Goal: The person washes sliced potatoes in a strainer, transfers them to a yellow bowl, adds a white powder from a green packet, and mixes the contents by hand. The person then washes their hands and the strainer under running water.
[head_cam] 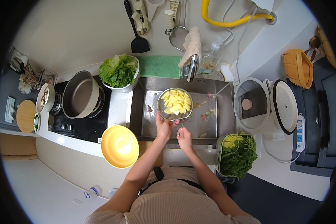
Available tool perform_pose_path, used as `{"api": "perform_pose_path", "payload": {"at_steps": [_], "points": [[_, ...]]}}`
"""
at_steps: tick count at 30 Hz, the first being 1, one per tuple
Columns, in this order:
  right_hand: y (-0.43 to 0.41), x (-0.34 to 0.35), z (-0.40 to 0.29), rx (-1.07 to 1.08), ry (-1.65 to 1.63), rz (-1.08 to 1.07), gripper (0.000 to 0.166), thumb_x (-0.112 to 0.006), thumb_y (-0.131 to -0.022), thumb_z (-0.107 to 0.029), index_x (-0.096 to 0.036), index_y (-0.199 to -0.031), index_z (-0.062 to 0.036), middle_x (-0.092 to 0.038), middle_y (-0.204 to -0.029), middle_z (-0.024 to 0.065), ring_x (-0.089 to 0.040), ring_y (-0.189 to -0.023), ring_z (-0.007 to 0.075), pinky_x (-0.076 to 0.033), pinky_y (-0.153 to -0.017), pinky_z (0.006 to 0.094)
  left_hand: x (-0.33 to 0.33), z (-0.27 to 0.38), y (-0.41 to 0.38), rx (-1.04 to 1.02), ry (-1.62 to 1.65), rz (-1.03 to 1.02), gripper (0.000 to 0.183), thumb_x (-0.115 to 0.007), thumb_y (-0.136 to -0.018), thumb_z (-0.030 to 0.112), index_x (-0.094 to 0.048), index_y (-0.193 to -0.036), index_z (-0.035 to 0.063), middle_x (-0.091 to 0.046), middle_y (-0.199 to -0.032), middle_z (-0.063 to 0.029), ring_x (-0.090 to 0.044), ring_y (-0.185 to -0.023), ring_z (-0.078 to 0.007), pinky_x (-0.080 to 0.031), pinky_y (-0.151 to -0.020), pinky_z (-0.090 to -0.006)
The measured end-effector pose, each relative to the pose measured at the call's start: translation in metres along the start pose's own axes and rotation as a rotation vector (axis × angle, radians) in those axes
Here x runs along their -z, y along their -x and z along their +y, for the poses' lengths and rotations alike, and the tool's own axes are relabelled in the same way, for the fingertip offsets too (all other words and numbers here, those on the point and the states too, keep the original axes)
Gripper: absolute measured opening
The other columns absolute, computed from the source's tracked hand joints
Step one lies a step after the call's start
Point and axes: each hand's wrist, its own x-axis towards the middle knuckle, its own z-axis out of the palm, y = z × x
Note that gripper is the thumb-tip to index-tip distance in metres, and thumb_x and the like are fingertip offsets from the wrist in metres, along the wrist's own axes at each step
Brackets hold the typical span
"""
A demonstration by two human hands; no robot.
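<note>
A round metal strainer (160, 108) full of pale yellow slices (177, 101), perhaps potato, is held over the stainless steel sink (179, 131). My left hand (164, 129) grips it near its lower left rim. With my right hand (184, 137) I hold its thin metal handle. Scraps of vegetable lie on the sink floor to the right of the strainer. The chrome faucet (193, 68) rises behind it, with a pale cloth draped over its top.
A yellow bowl (116, 147) sits at the counter's front edge, left of the sink. Lettuce (119, 71) fills a basket behind it. A deep pot (81, 93) stands on the gas stove (92, 123). To the right are a basket of leafy greens (238, 156) and a lidded appliance (252, 105).
</note>
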Motion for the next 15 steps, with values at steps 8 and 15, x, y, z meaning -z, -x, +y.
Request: {"api": "perform_pose_path", "payload": {"at_steps": [8,15], "points": [[-0.012,-0.001,0.042,-0.267,0.126,-0.036,0.026,-0.044,-0.094,-0.019,-0.049,-0.072,-0.0052,-0.046,-0.051,0.0007,-0.042,-0.038,0.0089,-0.033,-0.034,0.0255,0.015,-0.026,-0.025,0.200,-0.105,0.134,0.061,-0.033,-0.083,-0.012,-0.020,-0.135,0.0170,-0.056,-0.106,-0.0232,-0.065,-0.073,-0.0319,-0.057,-0.059,-0.0385],[0.002,0.010,0.004,0.094,0.138,0.055,0.028,-0.045,-0.094,-0.020,-0.048,-0.071,-0.0048,-0.046,-0.051,0.0012,-0.043,-0.039,0.0087,-0.033,-0.035,0.0248,0.000,-0.016,-0.008,0.073,0.107,-0.033,0.065,-0.030,-0.082,-0.015,-0.017,-0.136,0.0186,-0.052,-0.112,-0.0245,-0.065,-0.076,-0.0325,-0.058,-0.059,-0.0386]]}}
